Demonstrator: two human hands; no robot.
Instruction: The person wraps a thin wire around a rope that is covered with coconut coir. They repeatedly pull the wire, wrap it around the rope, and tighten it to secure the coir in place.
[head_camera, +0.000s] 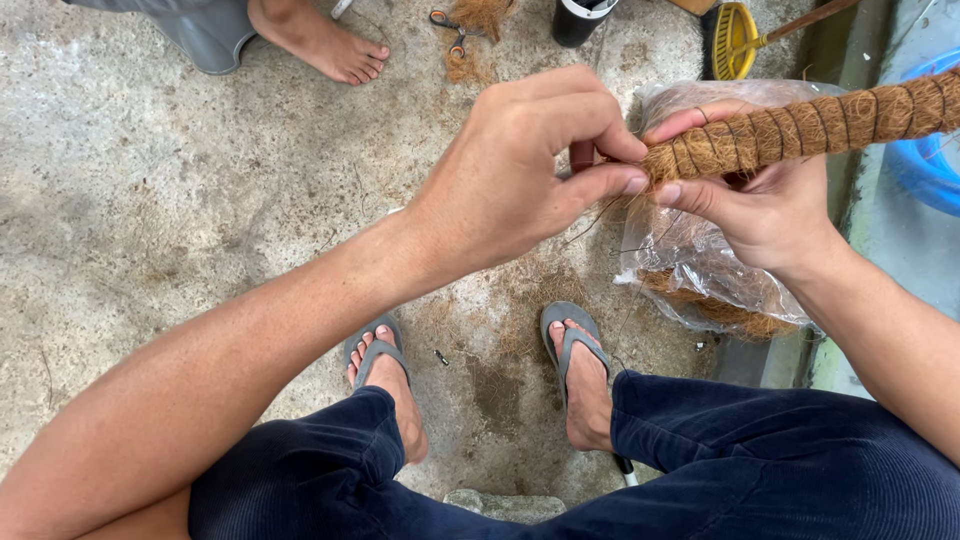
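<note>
The end of a coir-wrapped pole (800, 125) is pinched by the left hand (510, 180) and gripped by the right hand (770, 215). Loose brown fibre is held in a clear plastic bag (690, 270) beneath the pole.

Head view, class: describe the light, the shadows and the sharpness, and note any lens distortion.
Head view: soft, even daylight with no glare; only faint shadows on the concrete floor. The left hand, right hand and coir-wrapped pole are sharp. The wide lens stretches the left forearm large toward the corner.

Left hand (520, 170) pinches with fingertips; right hand (760, 205) curls closed, facing it.
</note>
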